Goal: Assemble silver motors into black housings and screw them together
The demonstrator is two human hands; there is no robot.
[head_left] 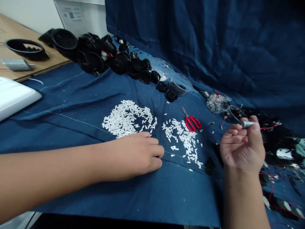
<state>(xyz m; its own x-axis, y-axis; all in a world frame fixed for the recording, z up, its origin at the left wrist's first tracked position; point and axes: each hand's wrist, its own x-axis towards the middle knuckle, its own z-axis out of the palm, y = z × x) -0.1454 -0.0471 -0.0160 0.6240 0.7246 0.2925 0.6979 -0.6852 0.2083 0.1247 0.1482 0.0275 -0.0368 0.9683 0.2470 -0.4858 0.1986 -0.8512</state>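
Observation:
My right hand, palm up and raised at the right, pinches a small silver motor between thumb and fingers. A red wire trails from the motor's right end. Back up, my left hand rests on the blue cloth with its fingers curled under. Whatever those fingers hold, if anything, is hidden. Just beyond the left hand lies a heap of small white plastic pieces. A looser scatter of white pieces lies between the two hands, with red-handled scissors at its far edge.
Black plastic housings line the back left, followed by clear bowls. Wired parts crowd the right. At left stand a white object and a wooden board bearing a silver cylinder. Blue cloth hangs behind.

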